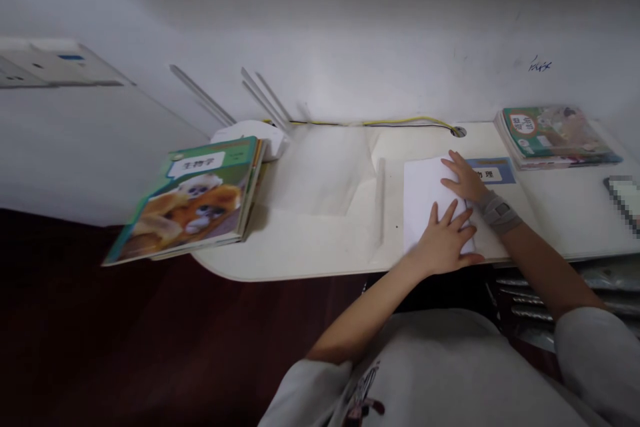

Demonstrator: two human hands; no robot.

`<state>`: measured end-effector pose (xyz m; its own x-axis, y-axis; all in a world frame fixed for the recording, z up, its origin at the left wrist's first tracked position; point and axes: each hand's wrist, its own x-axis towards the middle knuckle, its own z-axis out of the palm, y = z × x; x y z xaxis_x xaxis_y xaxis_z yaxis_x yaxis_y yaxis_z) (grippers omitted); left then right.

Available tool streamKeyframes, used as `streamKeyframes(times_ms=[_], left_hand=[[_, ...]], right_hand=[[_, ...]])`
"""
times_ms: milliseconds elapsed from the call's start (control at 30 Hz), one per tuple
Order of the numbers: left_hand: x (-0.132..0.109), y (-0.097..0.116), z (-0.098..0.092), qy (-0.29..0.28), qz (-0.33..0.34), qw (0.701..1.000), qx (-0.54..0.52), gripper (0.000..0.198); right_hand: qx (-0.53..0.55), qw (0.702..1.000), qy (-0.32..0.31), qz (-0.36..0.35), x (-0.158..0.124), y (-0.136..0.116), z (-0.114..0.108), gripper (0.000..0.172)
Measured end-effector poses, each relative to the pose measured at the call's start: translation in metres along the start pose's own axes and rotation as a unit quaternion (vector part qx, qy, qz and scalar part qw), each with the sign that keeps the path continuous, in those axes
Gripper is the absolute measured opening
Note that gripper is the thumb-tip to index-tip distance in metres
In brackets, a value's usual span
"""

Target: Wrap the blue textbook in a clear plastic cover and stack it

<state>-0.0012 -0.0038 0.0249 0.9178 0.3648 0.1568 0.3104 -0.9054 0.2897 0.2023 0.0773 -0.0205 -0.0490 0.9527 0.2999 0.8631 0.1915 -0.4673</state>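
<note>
Head view: at your far left, a glossy textbook [195, 207] with an orange furry animal on its cover tops a small stack that overhangs the rounded end of the pale, smooth counter [300, 253]. Next comes a thin translucent plastic sheet [320, 170], lying flat and faintly creased. Then comes the white sheet [423, 193], a plain matte rectangle near the counter's front edge. Your left hand [445, 240] rests palm down on its lower part, grip open, fingers spread flat. Your right hand [465, 177], with a grey band at the wrist, lies flat on the sheet's upper right edge, its grip open too and holding nothing. Just beside it shows a blue-labelled book [495, 172]. Further right, a stack of thin colourful books [555, 133] sits by the wall.
</note>
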Motion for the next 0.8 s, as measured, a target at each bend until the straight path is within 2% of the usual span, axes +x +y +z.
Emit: streamKeyframes(times_ms=[133,300,467,600,800], left_hand=[[-0.010,-0.003,-0.001,-0.004,-0.020,1.000,-0.020,0.059],[-0.017,-0.004,-0.004,0.010,-0.042,0.999,-0.032,0.065],[-0.008,0.002,-0.005,-0.007,-0.062,0.996,-0.066,0.068],[0.003,0.009,-0.001,-0.025,-0.107,0.991,-0.073,0.055],[0.003,0.018,0.012,-0.020,-0.122,0.991,-0.059,0.050]], right_hand=[[-0.015,1.000,-0.008,-0.013,0.000,-0.008,0.001,0.056],[0.012,1.000,-0.015,-0.017,-0.001,-0.011,-0.003,0.059],[-0.002,0.999,-0.021,-0.024,-0.002,-0.010,-0.001,0.059],[-0.007,0.999,-0.033,-0.037,-0.002,-0.008,-0.001,0.057],[-0.002,0.992,-0.074,-0.103,-0.004,-0.011,-0.004,0.061]])
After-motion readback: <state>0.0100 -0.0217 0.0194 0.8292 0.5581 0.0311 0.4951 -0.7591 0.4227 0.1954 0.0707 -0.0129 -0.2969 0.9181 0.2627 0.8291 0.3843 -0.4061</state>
